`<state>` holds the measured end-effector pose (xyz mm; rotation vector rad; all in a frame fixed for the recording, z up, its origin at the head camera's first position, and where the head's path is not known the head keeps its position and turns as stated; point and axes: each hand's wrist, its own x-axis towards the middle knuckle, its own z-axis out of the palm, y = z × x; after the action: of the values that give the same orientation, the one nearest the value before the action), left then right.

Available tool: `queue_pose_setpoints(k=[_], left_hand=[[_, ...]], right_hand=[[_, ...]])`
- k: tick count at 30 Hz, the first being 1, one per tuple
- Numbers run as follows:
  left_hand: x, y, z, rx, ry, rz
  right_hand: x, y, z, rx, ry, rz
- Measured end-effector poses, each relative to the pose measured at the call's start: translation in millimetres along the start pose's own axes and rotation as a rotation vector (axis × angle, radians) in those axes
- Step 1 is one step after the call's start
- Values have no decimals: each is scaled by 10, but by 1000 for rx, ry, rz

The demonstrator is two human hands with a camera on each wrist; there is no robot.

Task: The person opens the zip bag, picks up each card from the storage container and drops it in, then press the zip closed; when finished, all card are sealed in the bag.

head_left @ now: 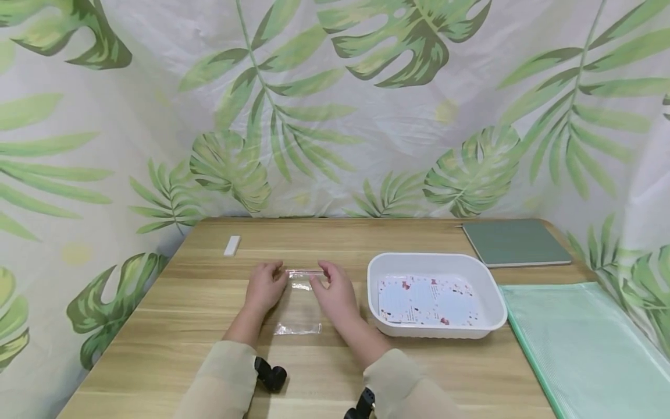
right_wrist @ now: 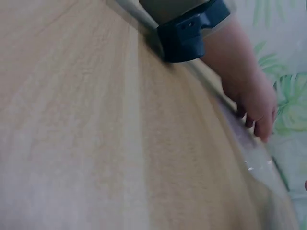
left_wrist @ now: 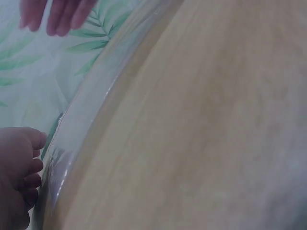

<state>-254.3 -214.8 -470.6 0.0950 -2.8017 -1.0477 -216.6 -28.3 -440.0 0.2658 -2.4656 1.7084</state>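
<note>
A clear plastic zip bag (head_left: 298, 304) lies flat on the table, its zip strip at the far end. My left hand (head_left: 266, 285) is at its upper left corner, fingertips bent down beside the edge. At the upper right corner is my right hand (head_left: 335, 289), its thumb and forefinger apart. In the left wrist view, the right hand (left_wrist: 57, 17) shows straight fingers above the bag (left_wrist: 91, 105), while the left hand (left_wrist: 19, 175) has bent fingers by its edge. The right wrist view shows the left hand (right_wrist: 256, 100) reaching down to the bag (right_wrist: 259, 163).
Right of the hands stands a white plastic tray (head_left: 437, 333) holding printed cards (head_left: 426, 299) with small red pictures. Behind it lies a green notebook (head_left: 515, 243); a green mesh pouch (head_left: 586, 343) is at the right. A small white block (head_left: 232, 245) lies far left on the wooden table (head_left: 178, 326).
</note>
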Motion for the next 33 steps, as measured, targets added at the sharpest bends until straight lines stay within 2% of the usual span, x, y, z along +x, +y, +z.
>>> queue_pose_setpoints(k=[3, 9, 15, 23, 27, 33], left_hand=[[3, -8, 23, 37, 14, 20], [4, -11, 46, 109, -2, 36], [-14, -18, 55, 108, 14, 60], [5, -100, 35, -40, 34, 62], [-8, -103, 6, -114, 22, 55], [-78, -63, -113, -249, -9, -1]], right_hand=[[44, 110, 92, -51, 32, 41], [172, 280, 203, -160, 98, 113], [255, 354, 258, -277, 119, 130], [307, 397, 247, -350, 77, 90], [304, 388, 234, -362, 54, 80], [223, 314, 197, -279, 29, 63]])
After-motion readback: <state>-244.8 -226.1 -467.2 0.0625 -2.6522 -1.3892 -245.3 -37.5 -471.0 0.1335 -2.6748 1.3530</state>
